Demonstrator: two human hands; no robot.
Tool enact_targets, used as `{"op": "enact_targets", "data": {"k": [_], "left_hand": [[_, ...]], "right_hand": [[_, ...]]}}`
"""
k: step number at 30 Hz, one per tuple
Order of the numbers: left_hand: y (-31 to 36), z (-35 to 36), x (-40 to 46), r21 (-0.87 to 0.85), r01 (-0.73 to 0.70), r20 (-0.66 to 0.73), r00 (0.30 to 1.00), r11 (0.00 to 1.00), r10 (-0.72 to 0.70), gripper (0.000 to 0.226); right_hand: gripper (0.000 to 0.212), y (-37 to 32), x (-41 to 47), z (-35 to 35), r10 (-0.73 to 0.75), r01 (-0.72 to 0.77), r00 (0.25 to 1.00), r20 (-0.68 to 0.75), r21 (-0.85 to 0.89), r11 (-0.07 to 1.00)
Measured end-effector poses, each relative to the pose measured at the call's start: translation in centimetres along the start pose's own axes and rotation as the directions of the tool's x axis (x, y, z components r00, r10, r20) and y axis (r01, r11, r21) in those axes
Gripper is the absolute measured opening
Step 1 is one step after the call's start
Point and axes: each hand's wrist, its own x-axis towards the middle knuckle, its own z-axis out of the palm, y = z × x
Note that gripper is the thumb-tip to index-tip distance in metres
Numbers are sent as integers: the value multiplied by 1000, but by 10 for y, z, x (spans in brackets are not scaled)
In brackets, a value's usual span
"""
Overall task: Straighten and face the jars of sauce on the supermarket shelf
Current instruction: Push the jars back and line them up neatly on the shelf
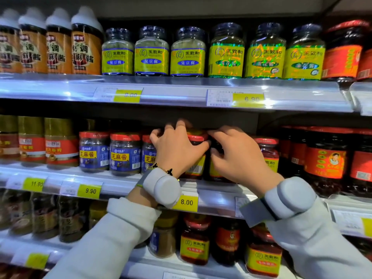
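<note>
Pale grey sleeves (112,234) nearest, grey wrist bands on both. Left hand (177,150) grips red-lidded glass sauce jar with yellow label (198,158) at middle shelf front edge (120,181). Right hand (239,156) curls round neighbouring dark jar (216,156), touching first. Blue-labelled jars (124,154) just beside left hand. Little headroom under upper shelf.
</note>
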Motion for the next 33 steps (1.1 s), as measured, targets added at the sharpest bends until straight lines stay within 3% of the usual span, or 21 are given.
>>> {"op": "enact_targets", "data": {"k": [7, 11, 16, 21, 25, 30, 33], "left_hand": [[6, -8, -11, -248, -22, -119, 993, 969, -8, 74], [10, -17, -15, -450, -43, -201, 978, 892, -54, 69], [8, -38, -19, -621, -66, -227, 969, 781, -98, 67], [2, -52, -26, -753, -87, -124, 992, 652, -11, 67], [-8, -54, -27, -790, -22, 17, 998, 612, 57, 66], [-7, -36, -44, -619, 64, -11, 996, 783, -89, 92], [-10, -32, -47, -707, 94, -13, 989, 701, -145, 95]], "right_hand": [[52, 1, -4, 4, 9, -10, 1000, 6, 65, 998], [64, -6, -7, 0, 87, -67, 994, -68, 260, 963], [85, -27, -15, -4, 103, -73, 994, -24, 560, 825], [86, -36, -16, -4, 159, -167, 984, 74, 677, 716], [70, -44, -20, 0, 242, -175, 970, -14, 649, 741], [74, -62, -25, 10, 284, -164, 948, -142, 546, 821], [81, -63, -27, 11, 270, -166, 950, -155, 483, 860]]}}
